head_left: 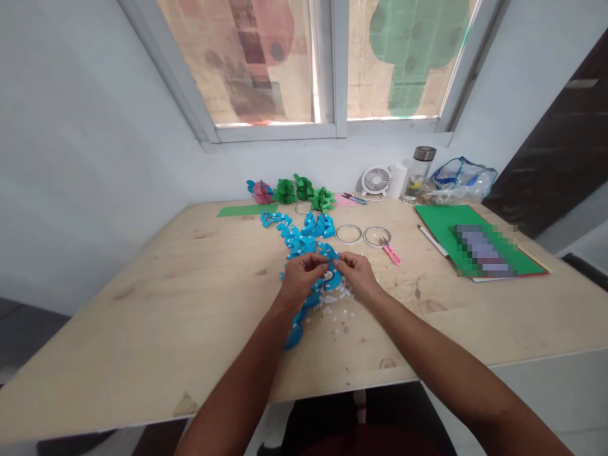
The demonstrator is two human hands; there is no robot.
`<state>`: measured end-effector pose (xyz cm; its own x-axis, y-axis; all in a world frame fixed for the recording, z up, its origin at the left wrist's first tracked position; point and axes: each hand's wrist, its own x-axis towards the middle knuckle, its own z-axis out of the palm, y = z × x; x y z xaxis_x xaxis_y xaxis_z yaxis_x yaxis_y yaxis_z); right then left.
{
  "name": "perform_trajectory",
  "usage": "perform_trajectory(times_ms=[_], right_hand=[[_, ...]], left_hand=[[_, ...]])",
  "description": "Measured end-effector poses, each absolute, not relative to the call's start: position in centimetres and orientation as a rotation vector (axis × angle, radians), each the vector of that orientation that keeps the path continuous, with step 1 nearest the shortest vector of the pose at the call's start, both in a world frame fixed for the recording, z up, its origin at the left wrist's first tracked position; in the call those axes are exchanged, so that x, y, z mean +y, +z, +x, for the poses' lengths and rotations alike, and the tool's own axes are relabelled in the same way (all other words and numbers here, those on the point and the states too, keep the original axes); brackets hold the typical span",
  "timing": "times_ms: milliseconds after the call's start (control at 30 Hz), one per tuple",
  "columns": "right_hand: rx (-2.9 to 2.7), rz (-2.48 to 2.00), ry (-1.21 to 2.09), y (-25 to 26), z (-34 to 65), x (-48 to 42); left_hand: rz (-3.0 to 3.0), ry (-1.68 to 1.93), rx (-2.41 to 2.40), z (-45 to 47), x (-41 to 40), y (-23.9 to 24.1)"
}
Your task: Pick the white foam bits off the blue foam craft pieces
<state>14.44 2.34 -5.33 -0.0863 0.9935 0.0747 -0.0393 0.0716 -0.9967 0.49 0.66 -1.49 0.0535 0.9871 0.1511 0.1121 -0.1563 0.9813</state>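
Both hands meet over a pile of blue curved paper pieces (304, 237) in the middle of the wooden table (142, 329). My left hand (299, 277) and my right hand (357, 272) have their fingers pinched together on one blue paper piece (331, 278) that carries a small white bit. Small white paper scraps (339, 310) lie scattered just under and in front of the hands. More blue pieces trail toward me past the left wrist (294, 332).
Two tape rings (349, 234) and pink scissors (390, 251) lie behind the hands. Green and pink paper flowers (304, 189), a small white fan (375, 180), a bottle (418, 172) and a clear bag (458, 180) line the back wall. Green paper sheets (441, 228) lie at right.
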Motion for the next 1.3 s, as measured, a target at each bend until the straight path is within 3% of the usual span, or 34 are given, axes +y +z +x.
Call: perform_trajectory(times_ms=[467,800,1300], right_hand=[[-1.451,-1.234,0.960,-5.2,14.6,2.1],[-1.584,-1.287,0.789,-4.6,14.7,1.6],[-1.560,-1.312,0.782,-4.4,14.8,1.7]], left_hand=[[2.054,1.558,1.496,0.7,0.3,-1.8],[1.883,1.543,1.511,0.7,0.6,-2.2],[1.882,1.503,1.391,1.1,0.3,-1.7]])
